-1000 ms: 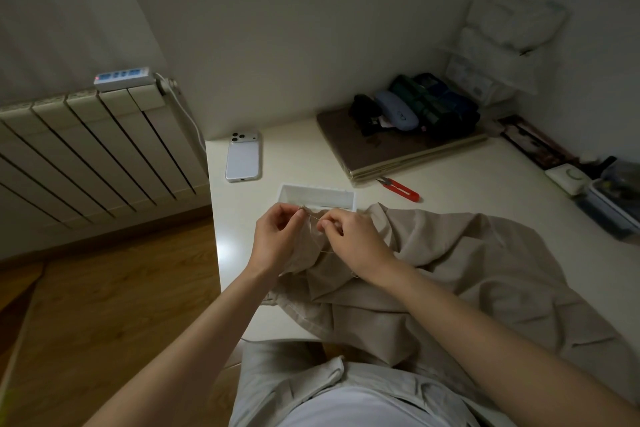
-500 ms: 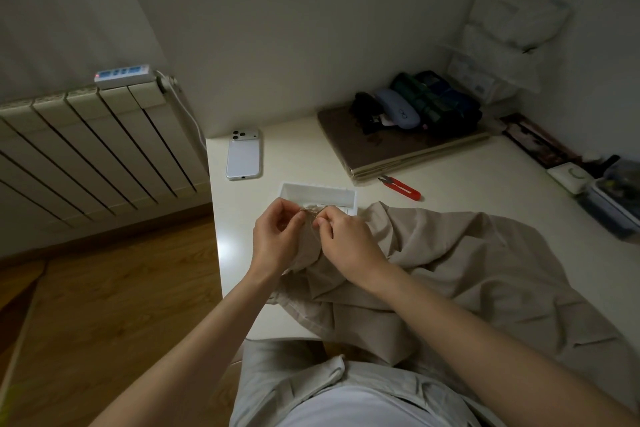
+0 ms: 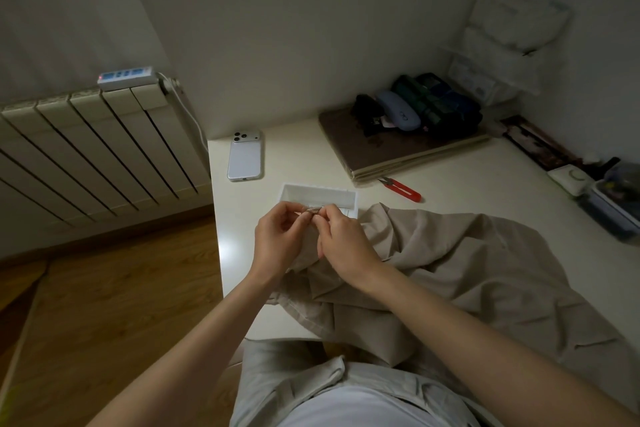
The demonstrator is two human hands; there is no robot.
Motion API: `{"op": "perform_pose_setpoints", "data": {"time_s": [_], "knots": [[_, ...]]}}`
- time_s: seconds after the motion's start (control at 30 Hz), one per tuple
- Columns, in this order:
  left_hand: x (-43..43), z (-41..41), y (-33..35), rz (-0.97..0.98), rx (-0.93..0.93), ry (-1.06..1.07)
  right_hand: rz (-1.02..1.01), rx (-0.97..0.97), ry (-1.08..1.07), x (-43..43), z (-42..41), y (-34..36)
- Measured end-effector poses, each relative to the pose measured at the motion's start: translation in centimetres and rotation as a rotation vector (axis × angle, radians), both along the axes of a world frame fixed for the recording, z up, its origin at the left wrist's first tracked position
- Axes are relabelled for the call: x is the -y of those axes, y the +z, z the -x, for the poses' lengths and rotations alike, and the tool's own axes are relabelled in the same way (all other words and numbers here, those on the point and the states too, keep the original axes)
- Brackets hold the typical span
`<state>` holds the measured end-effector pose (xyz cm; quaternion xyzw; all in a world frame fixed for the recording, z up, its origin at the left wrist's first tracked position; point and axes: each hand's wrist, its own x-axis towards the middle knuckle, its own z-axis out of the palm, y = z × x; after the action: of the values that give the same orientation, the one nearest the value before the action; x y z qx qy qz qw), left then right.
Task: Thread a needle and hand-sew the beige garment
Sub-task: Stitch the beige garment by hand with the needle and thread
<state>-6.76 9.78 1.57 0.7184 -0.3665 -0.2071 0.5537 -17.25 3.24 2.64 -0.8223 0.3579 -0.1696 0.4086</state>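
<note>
Left hand and right hand meet fingertip to fingertip, both pinching a tiny thin item I can't make out, just above the crumpled beige fabric garment spread on the white table.

Left forearm and right forearm were bare. At the torso I saw a white top, bordered on both sides by pale grey clothing.

crumpled beige garment lies spread over the white table.
</note>
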Motion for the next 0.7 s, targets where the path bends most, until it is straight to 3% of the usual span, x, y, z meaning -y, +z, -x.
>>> {"op": "perform_pose_setpoints", "data": {"time_s": [0.3, 0.7], "knots": [[0.4, -1.2, 0.7, -0.054, 0.036, 0.067, -0.055, 0.028, 0.156, -0.2, 0.8, 0.9], [0.0, -0.3, 0.1, -0.043, 0.123, -0.049, 0.004, 0.092, 0.078, 0.6, 0.7, 1.1]]}}
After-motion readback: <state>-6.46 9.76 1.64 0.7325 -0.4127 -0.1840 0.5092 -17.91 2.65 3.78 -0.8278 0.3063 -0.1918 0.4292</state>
